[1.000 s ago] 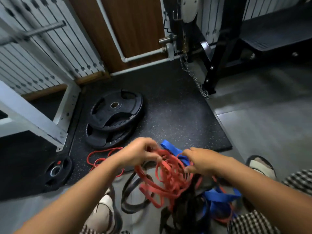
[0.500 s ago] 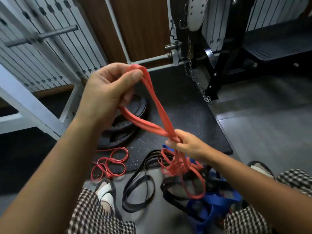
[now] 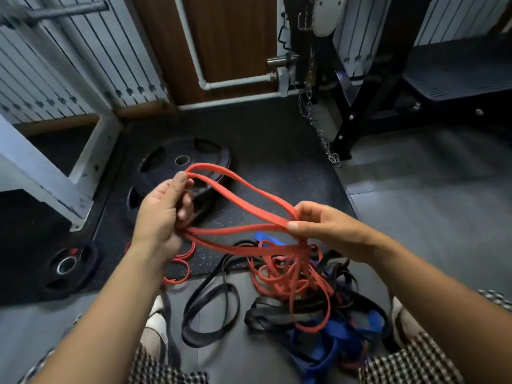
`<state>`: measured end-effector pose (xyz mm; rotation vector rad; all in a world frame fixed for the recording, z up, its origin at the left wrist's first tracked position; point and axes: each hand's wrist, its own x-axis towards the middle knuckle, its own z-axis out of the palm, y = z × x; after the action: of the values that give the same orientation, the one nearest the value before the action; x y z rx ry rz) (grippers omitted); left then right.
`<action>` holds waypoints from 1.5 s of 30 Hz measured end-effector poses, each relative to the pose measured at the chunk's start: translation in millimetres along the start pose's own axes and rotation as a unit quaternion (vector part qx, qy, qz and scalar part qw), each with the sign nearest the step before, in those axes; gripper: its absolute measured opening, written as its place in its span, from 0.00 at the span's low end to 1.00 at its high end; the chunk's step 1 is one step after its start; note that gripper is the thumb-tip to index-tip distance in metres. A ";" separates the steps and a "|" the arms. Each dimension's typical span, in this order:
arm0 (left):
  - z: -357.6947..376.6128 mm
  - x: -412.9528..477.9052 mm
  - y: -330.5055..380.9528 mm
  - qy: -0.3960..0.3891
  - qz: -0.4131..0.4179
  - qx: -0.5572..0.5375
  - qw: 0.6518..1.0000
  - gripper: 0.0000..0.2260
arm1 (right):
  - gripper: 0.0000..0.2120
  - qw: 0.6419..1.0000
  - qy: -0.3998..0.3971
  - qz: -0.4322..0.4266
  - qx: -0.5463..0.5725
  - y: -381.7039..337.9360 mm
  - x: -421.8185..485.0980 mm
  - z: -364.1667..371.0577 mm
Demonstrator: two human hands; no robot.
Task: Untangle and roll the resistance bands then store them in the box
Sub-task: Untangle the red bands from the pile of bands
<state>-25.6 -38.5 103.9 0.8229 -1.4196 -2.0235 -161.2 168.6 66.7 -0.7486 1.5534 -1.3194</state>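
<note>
A red band [image 3: 241,230] hangs gripped between left hand [image 3: 162,217] and right hand [image 3: 329,231].

Dim, cool indoor light falls softly from above, casting no hard shadows. Corners darken, straight wall lines bow toward the edges, and the whole picture looks slightly soft.

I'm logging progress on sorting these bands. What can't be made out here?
The box: nowhere in the head view.
The red band, held by left hand and right hand: lower end vanishes into the tangled pile; freed or not unclear.
The blue band: mostly buried under black bands, head view.
</note>
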 end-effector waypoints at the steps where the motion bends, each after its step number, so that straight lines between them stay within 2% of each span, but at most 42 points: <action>1: -0.8 1.3 3.4 -0.007 0.006 -0.001 1.000 0.10 | 0.07 0.999 0.027 -0.003 -0.024 3.1 3.7 2.1; 3: 0.2 0.2 7.6 -0.019 0.022 0.039 0.999 0.09 | 0.05 0.989 0.100 -0.025 -0.107 5.9 11.6 6.2; 5: 1.4 -1.5 8.1 -0.024 0.045 0.098 0.994 0.08 | 0.06 0.981 0.160 -0.059 -0.095 1.7 16.4 10.7; 7: -0.1 -0.6 6.6 -0.036 0.058 0.154 0.986 0.06 | 0.08 0.978 0.191 -0.080 0.021 -8.6 18.3 13.5; 12: 2.0 -1.6 -14.6 -0.111 0.016 0.245 0.963 0.06 | 0.12 0.940 0.133 -0.116 0.292 -36.8 15.6 21.3; 13: 3.2 -2.3 -19.2 -0.126 0.031 0.295 0.947 0.06 | 0.11 0.933 0.122 -0.125 0.316 -42.4 14.1 22.0; 16: 5.2 -3.5 -31.1 -0.181 0.078 0.462 0.865 0.06 | 0.09 0.913 0.101 -0.153 0.363 -55.3 10.2 20.1; 17: 7.1 -6.0 -34.3 -0.194 0.059 0.468 0.860 0.07 | 0.08 0.905 0.099 -0.162 0.381 -57.6 10.0 18.5; 18: 11.4 -10.7 -37.0 -0.202 0.029 0.448 0.871 0.09 | 0.07 0.896 0.098 -0.168 0.399 -59.2 9.9 17.7; 20: 23.8 -21.5 -44.3 -0.222 -0.015 0.383 0.897 0.20 | 0.07 0.882 0.074 -0.174 0.432 -61.2 10.5 20.3; 22: 37.3 -31.7 -53.0 -0.263 -0.039 0.333 0.905 0.28 | 0.07 0.875 0.036 -0.178 0.450 -63.3 10.6 28.1; 24: 49.9 -41.5 -57.4 -0.309 -0.063 0.292 0.903 0.23 | 0.07 0.871 0.014 -0.185 0.455 -65.9 9.4 35.4; 26: 56.7 -44.7 -60.9 -0.314 -0.043 0.289 0.904 0.10 | 0.07 0.873 0.013 -0.188 0.449 -67.5 8.0 36.5; 27: 58.6 -44.9 -61.3 -0.305 -0.028 0.283 0.909 0.03 | 0.06 0.876 0.018 -0.191 0.443 -66.7 8.3 34.1; 28: 59.8 -44.2 -59.8 -0.292 -0.022 0.274 0.916 0.03 | 0.06 0.880 0.032 -0.194 0.432 -64.3 9.5 29.8; 30: 61.1 -42.2 -54.5 -0.261 -0.028 0.247 0.933 0.08 | 0.07 0.908 0.093 -0.175 0.369 -56.1 12.3 16.7; 32: 59.5 -36.7 -45.2 -0.233 -0.023 0.190 0.954 0.09 | 0.11 0.951 0.155 -0.115 0.243 -41.8 14.7 3.1; 33: 57.9 -33.6 -40.4 -0.229 -0.013 0.153 0.961 0.09 | 0.11 0.969 0.164 -0.078 0.170 -33.5 15.2 0.0; 35: 53.6 -29.7 -31.3 -0.235 0.004 0.077 0.969 0.09 | 0.10 0.994 0.102 -0.017 0.023 -15.9 15.1 5.3; 37: 50.2 -28.5 -23.2 -0.255 0.012 0.021 0.967 0.09 | 0.15 0.999 0.004 0.024 -0.039 -2.4 15.1 18.6; 39: 46.2 -25.6 -13.6 -0.264 0.025 0.000 0.964 0.10 | 0.21 0.999 -0.031 0.027 -0.014 1.8 15.5 25.8; 42: 35.2 -13.6 0.0 -0.233 0.037 -0.074 0.969 0.11 | 0.13 0.994 -0.058 0.030 -0.090 -1.2 15.6 23.6; 45: 27.7 -9.0 1.6 -0.207 0.025 -0.108 0.972 0.13 | 0.05 0.963 -0.031 0.035 -0.267 11.4 21.3 32.1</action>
<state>-39.8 -15.2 114.3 0.2767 -1.3774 -2.3504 -138.4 139.7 50.5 -1.0404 1.8904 -0.8143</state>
